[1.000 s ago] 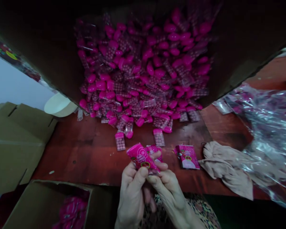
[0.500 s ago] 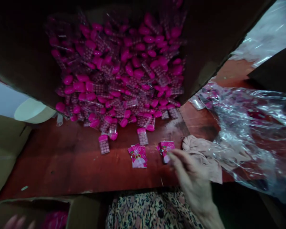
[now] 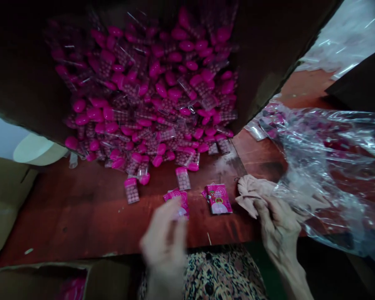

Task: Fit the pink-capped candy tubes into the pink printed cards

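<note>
My right hand pinches the edge of a crumpled beige cloth on the red table. Blurred by motion, my left hand reaches over a small stack of pink printed cards and covers its lower left part; whether its fingers hold anything is hidden. A second card stack lies between the hands, touched by neither. Beyond the cards lie two clear containers with pink caps and small pale balls, one upper centre and one farther left.
A large tilted box spills many pink-capped containers onto the table. Clear plastic wrap spreads at the right. An open carton with pink items stands lower left, and a pale round bowl is behind.
My right hand has moved right from the right card stack to the cloth and gripped it. My left hand has come from the lower-left carton to the left cards.
</note>
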{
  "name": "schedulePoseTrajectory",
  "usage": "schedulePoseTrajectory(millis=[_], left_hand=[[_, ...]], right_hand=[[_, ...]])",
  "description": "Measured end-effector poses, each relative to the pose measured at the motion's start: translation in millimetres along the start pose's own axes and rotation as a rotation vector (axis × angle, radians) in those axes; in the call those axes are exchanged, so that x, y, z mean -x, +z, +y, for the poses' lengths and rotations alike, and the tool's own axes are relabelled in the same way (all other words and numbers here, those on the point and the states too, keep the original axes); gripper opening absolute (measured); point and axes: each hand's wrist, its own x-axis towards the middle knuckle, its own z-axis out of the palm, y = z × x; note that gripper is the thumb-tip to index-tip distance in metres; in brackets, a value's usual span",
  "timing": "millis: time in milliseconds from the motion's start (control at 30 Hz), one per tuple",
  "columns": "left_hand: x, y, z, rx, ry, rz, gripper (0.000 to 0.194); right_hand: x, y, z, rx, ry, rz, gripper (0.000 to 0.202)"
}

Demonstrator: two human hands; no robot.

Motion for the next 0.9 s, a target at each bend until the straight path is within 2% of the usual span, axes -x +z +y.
schedulePoseTrajectory(millis=[33, 67, 133, 167, 233, 300, 400, 467, 533, 567, 633, 667, 700, 800, 900], left_hand=[[-9.6, 36.6, 14.1, -0.041, 0.231, -0.109, 0.027], [-15.1, 70.4, 26.4, -0.138, 0.374, -0.258, 0.027], [-15.6, 122.5, 42.9, -0.373, 0.547, -0.448, 0.024], [-12.5, 139.0, 46.8, -0.481, 0.56, -0.485, 0.022], [-5.1, 153.9, 47.6, -0.589, 0.583, -0.545, 0.021], [-1.5, 150.9, 43.5, -0.572, 0.573, -0.568, 0.023], [-7.1, 128.9, 36.2, -0.403, 0.509, -0.529, 0.015], [-16.0, 106.2, 29.7, -0.258, 0.444, -0.429, 0.016], [-26.3, 77.4, 18.1, -0.161, 0.364, -0.276, 0.016], [-31.2, 61.7, 9.8, -0.173, 0.282, -0.213, 0.013], [-38.7, 32.1, -10.1, -0.263, 0.045, -0.118, 0.016], [-40.9, 20.1, -20.4, -0.295, -0.056, -0.109, 0.016], [-41.9, 11.1, -30.1, -0.316, -0.117, -0.103, 0.017], [-39.8, 2.2, -48.9, -0.374, -0.143, -0.175, 0.021], [-36.4, 9.4, -52.4, -0.414, -0.085, -0.239, 0.018]], right_hand=[[-0.9, -1.0, 0.7, -0.031, 0.025, 0.001, 0.037], [-1.5, -2.2, 1.4, -0.071, 0.045, 0.0, 0.037], [-1.1, -4.2, 3.0, -0.158, 0.07, -0.005, 0.037], [-0.3, -4.5, 3.9, -0.194, 0.076, -0.006, 0.037], [1.5, -3.4, 5.7, -0.219, 0.082, 0.0, 0.037], [2.6, -1.4, 7.4, -0.206, 0.088, 0.021, 0.035], [0.8, -2.1, 5.8, -0.176, 0.122, 0.027, 0.036], [-2.1, -7.0, -3.2, -0.143, 0.154, 0.023, 0.037], [-4.4, -12.7, -22.1, -0.069, 0.158, 0.079, 0.036], [-4.8, -14.4, -35.4, -0.003, 0.132, 0.153, 0.035], [-3.1, -12.0, -66.6, -0.009, 0.018, 0.238, 0.026], [-1.0, -7.1, -82.6, -0.084, -0.059, 0.221, 0.022], [1.8, 0.2, -97.6, -0.175, -0.136, 0.126, 0.02], [12.3, 30.7, -128.2, -0.289, -0.234, -0.212, 0.016], [21.0, 56.2, -135.2, -0.245, -0.241, -0.249, 0.025]])
